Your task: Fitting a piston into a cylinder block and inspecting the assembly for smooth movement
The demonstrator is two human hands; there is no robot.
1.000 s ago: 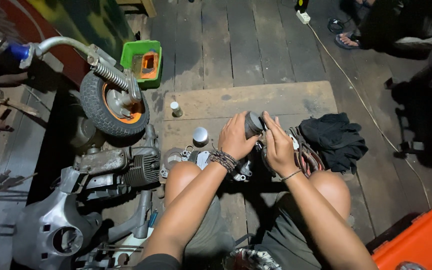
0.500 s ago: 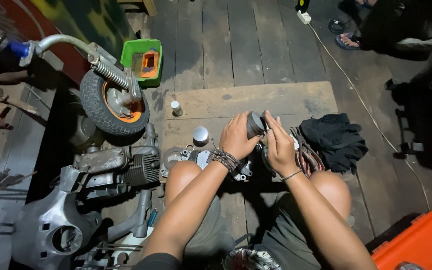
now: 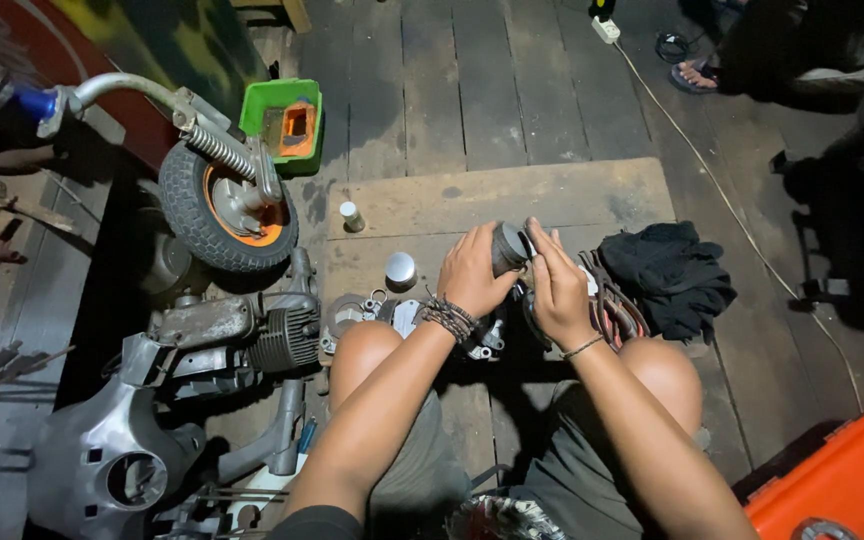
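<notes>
A: Anything changed versus half a second back?
B: Barely. Both hands sat where they had been, same dark cylindrical part [image 3: 508,247] between them above the knees. No new contact, so the handling was still mid-step.
A: Go left to right from the grip.
B: Far left of it, a small scooter wheel [image 3: 229,205] with an orange hub on a sprung fork, a green tray [image 3: 283,120] just behind. Below that, a finned engine block [image 3: 252,340] and a grey body panel [image 3: 102,460]. Nearer the grip on its left, a small white bottle [image 3: 351,215] and a round metal cap [image 3: 400,270] on the wooden board [image 3: 552,195].
A: The hands?
B: Left hand [image 3: 472,275], beaded bracelets at the wrist, fingers curled around the part's side, clenched on it. Right hand [image 3: 557,285] pressed against the part's open end, fingers straight and upright, thumb side toward the part; grasping it too, though how firmly I couldn't tell. Forearms ran up from the knees, converging.
A: Right of the grip?
B: Wire bundle [image 3: 612,310] just beside the right wrist, then a crumpled black cloth [image 3: 672,275]. Orange case [image 3: 842,480] well apart, lower right. Another person's sandalled foot [image 3: 692,75] far top right.
</notes>
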